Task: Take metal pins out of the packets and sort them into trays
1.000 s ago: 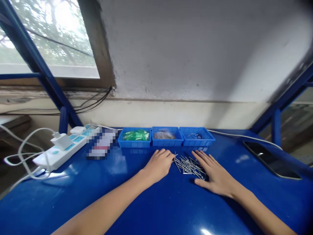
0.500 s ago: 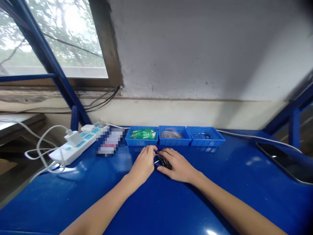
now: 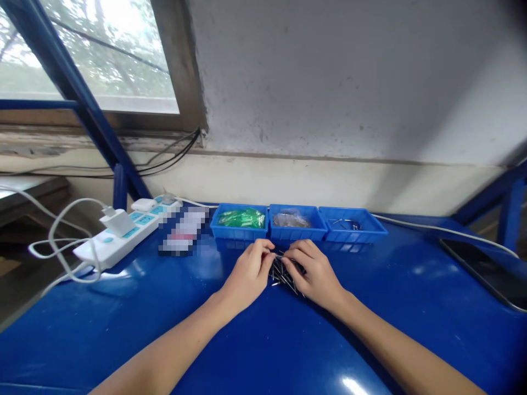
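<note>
A small pile of thin, dark metal pins (image 3: 284, 278) lies on the blue table between my two hands. On its left side, my left hand (image 3: 251, 270) is closed, its thumb and forefinger drawn together at the pile's edge; what they pinch is too small to make out. My right hand (image 3: 317, 276) curves over the right part of the pile, fingers bent and bunched among the pins. Its palm and fingertips partly cover them, so anything it grips is hidden.
Behind the hands stand three blue bins: one with green packets (image 3: 242, 218), one with clear bags (image 3: 291, 219), one with a few dark metal pieces (image 3: 348, 224). A white power strip (image 3: 127, 227) and a pixelated item (image 3: 184, 230) lie left; a black phone (image 3: 486, 271) lies right.
My right hand has lifted and curled its fingers, no longer lying flat on the pile, and more pins show. The left thumb now meets its forefinger. The view has shifted slightly.
</note>
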Demonstrator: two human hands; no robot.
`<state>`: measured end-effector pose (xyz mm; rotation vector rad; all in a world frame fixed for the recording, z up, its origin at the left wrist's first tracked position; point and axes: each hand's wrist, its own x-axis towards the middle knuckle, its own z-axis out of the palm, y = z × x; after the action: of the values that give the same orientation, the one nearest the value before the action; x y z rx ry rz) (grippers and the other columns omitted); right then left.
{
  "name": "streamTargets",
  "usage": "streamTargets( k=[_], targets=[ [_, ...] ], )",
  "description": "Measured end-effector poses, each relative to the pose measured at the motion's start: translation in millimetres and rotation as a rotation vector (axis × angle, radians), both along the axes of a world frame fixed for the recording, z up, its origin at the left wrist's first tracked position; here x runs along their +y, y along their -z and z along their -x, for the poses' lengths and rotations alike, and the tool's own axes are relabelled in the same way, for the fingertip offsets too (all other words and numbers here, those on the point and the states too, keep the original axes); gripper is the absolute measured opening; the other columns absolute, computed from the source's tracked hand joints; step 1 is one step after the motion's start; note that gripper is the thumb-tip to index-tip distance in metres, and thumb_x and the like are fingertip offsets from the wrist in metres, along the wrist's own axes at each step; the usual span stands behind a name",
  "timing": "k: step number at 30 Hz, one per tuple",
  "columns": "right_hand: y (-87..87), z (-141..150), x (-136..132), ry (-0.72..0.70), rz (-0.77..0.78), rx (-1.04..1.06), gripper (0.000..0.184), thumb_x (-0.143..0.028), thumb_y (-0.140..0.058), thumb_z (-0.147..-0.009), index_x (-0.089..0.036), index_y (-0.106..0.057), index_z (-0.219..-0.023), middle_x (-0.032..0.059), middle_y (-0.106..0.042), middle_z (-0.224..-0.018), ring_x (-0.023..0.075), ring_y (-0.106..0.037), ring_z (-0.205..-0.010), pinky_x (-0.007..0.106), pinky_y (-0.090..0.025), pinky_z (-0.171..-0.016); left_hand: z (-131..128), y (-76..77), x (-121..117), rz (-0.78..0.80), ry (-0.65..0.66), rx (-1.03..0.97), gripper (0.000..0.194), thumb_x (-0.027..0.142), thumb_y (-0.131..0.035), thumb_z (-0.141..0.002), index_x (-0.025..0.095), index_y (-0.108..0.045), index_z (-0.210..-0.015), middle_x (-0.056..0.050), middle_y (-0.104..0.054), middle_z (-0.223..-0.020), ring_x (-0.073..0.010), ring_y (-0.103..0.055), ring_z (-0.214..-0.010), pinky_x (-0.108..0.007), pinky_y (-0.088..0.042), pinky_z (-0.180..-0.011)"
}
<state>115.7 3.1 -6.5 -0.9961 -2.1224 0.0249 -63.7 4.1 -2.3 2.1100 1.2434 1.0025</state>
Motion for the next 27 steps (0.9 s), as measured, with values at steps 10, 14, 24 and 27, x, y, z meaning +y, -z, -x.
streamTargets(
  k=[10,14,24,27],
  targets=[
    [-3.0,-2.2,-5.2,0.014,0.047,0.055,0.012,-0.025,-0.050,-0.088,-0.019,-0.057,-0.096,0.0067,-0.060,-0.084,0.0202,-0.054,-0.081,0.035,-0.045,-0.072,2.5,-7.5,1.3,-0.129,0.040,0.038,0.017,0.019,-0.040,-0.092,0.019,-0.054,-0.082,-0.002,-0.057,-0.080,-0.0160,-0.055,-0.078,-0.028,-0.042,-0.073],
    [-3.9,-3.0,-8.7,-0.033,0.026,0.053,0.008,-0.020,-0.049,-0.088,-0.020,-0.056,-0.092,0.0059,-0.059,-0.083,0.0189,-0.054,-0.079,0.033,-0.046,-0.070,4.6,-7.3,-0.3,-0.122,0.051,0.072,0.026,0.022,-0.036,-0.094,0.018,-0.052,-0.074,-0.001,-0.056,-0.074,-0.0152,-0.054,-0.072,-0.027,-0.042,-0.068],
    [-21.0,-22.8,-4.2,0.065,-0.186,-0.004,0.009,-0.018,-0.052,-0.085,-0.018,-0.060,-0.080,0.0066,-0.060,-0.077,0.0184,-0.054,-0.074,0.032,-0.044,-0.069,26.4,-38.1,-1.3,-0.093,0.092,0.219,0.026,0.028,-0.037,-0.094,0.020,-0.057,-0.080,-0.001,-0.061,-0.079,-0.0160,-0.058,-0.075,-0.027,-0.043,-0.070],
    [-30.1,-62.2,11.7,0.405,-0.310,0.035,0.014,-0.023,-0.052,-0.085,-0.017,-0.060,-0.075,0.0062,-0.059,-0.071,0.0187,-0.052,-0.070,0.033,-0.042,-0.069,51.3,-44.7,-20.6,-0.033,-0.007,0.289,0.021,0.030,-0.038,-0.093,0.022,-0.057,-0.086,0.000,-0.062,-0.082,-0.0156,-0.059,-0.073,-0.027,-0.044,-0.067]
  ],
)
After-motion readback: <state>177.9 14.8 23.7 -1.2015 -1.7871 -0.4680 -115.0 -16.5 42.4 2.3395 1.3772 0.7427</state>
